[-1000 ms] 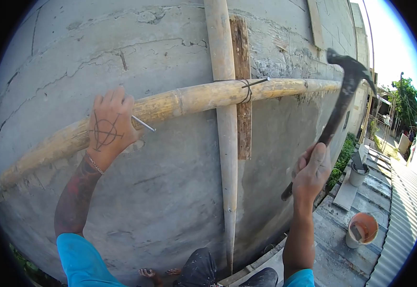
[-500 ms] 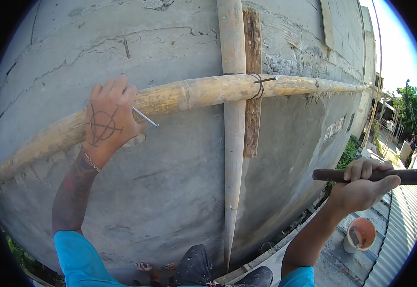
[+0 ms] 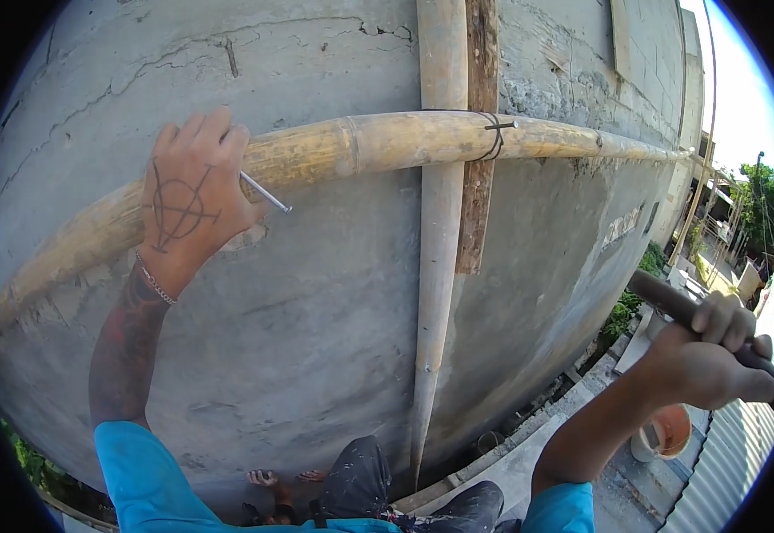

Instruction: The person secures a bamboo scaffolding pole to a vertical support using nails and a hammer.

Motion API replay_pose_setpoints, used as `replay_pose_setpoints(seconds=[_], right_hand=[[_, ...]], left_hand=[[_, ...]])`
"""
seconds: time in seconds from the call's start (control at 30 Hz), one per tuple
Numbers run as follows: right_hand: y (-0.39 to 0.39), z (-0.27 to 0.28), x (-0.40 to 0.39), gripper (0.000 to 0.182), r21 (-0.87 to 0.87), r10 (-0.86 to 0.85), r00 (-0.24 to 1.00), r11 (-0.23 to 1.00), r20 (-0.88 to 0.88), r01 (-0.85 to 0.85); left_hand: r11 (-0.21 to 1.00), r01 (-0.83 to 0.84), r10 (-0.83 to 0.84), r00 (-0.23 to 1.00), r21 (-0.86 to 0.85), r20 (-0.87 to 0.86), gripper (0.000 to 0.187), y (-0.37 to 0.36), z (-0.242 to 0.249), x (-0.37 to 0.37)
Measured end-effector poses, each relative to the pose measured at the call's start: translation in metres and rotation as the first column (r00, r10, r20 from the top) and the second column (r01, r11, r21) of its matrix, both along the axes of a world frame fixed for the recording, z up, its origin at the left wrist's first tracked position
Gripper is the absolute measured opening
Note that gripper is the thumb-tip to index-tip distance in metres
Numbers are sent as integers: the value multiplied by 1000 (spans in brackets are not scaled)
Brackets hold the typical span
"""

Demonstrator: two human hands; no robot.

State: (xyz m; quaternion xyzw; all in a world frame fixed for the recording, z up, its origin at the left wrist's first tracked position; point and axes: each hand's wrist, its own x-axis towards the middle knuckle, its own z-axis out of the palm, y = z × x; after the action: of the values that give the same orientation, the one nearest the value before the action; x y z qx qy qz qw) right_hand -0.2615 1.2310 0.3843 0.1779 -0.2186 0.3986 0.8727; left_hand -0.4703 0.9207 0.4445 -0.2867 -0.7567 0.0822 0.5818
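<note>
My left hand (image 3: 190, 191) is wrapped over the horizontal bamboo pole (image 3: 387, 142), left of where the pole crosses an upright bamboo pole (image 3: 440, 222). A long steel nail (image 3: 267, 193) juts out beside its thumb, head end toward me; the nail's other end is hidden by the hand. At the lower right, my right hand (image 3: 716, 355) grips a dark round tool handle (image 3: 667, 299) that slants down to the right. The far end of this tool lies at the dark edge of the view, so its head is hidden.
A dark wire tie (image 3: 495, 138) and another nail (image 3: 511, 124) mark the crossing, with a wooden plank (image 3: 478, 213) behind. The grey cement wall (image 3: 316, 293) backs everything. Below right are an orange-lined bucket (image 3: 670, 433) and corrugated roofing (image 3: 732, 462). Bare toes (image 3: 263, 478) show at the bottom.
My right hand has moved right and slightly down, and the tool handle has tipped from nearly level to slanting. My left hand stays on the pole; the view has shifted a little.
</note>
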Motion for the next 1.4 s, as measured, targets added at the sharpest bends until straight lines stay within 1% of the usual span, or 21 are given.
replay_pose_setpoints(seconds=[0.03,0.07,0.2,0.23,0.3,0.4,0.43,0.47,0.53,0.63,0.7,0.77,0.87,0.97,1.1,1.17,1.2,1.27,1.3,1.33,1.4], right_hand=[[-5,-35,-46,43,192,182,960,956,212,-223],[-6,-83,-90,36,-50,-26,580,992,814,115],[17,-74,-73,33,10,-37,355,997,934,78],[0,-47,-44,34,-253,271,500,962,822,-104],[-5,-2,-9,42,-269,183,866,961,466,-58],[15,2,0,43,-12,-28,999,1000,22,29],[14,-23,-29,42,172,209,974,960,82,-220],[11,-50,-53,37,82,56,864,990,500,-112],[5,-70,-93,28,93,-113,143,986,983,140],[3,-36,-38,41,-287,250,633,957,732,-46],[2,-3,-3,40,-233,81,894,972,440,26],[12,-4,11,41,-69,-16,983,997,184,29],[-9,-68,-67,37,-11,244,855,963,458,-269],[6,-92,-93,38,-123,147,166,981,975,-147],[-19,-29,-24,46,-251,303,783,949,543,-193],[-8,-11,2,54,-105,16,943,994,332,20],[5,-25,-12,54,22,72,972,997,225,-79],[-12,-52,-59,54,252,271,946,917,175,-309],[-8,-82,-98,52,187,1,723,966,690,-180],[-5,-108,-122,50,197,-187,194,980,963,-36],[-16,-79,-81,46,-98,153,320,978,935,-182]], left_hand=[[1000,12,-12,1000,1,-11,49,0,-1,-2],[1000,29,-29,999,-4,-22,49,0,-1,-4],[999,40,-40,999,12,-15,47,-2,0,-1],[999,40,-40,999,10,-12,46,0,2,0],[1000,26,-26,1000,8,14,45,-1,1,1],[1000,8,-8,1000,2,-4,43,-2,1,-3],[1000,16,-16,1000,15,-20,43,-2,0,-5],[1000,29,-29,999,7,-31,43,-1,-2,-2],[999,49,-49,998,-3,-41,43,-1,2,-1],[999,44,-44,999,12,-14,45,0,1,-3],[1000,24,-25,1000,12,12,46,-1,1,-1],[1000,8,-9,1000,17,22,46,0,0,-1],[1000,1,-1,1000,18,0,47,-1,1,-4],[1000,6,-6,1000,10,9,49,2,-1,-1],[1000,21,-21,1000,8,-6,49,-4,0,-5],[1000,-3,2,1000,11,17,48,-3,1,-3],[1000,-14,14,999,16,29,48,-3,1,-3],[1000,-4,4,1000,21,27,47,-3,1,-3],[1000,4,-5,1000,16,26,46,-2,1,0],[1000,-13,12,998,13,57,46,-2,0,5],[998,-38,33,994,47,103,46,0,5,7]])
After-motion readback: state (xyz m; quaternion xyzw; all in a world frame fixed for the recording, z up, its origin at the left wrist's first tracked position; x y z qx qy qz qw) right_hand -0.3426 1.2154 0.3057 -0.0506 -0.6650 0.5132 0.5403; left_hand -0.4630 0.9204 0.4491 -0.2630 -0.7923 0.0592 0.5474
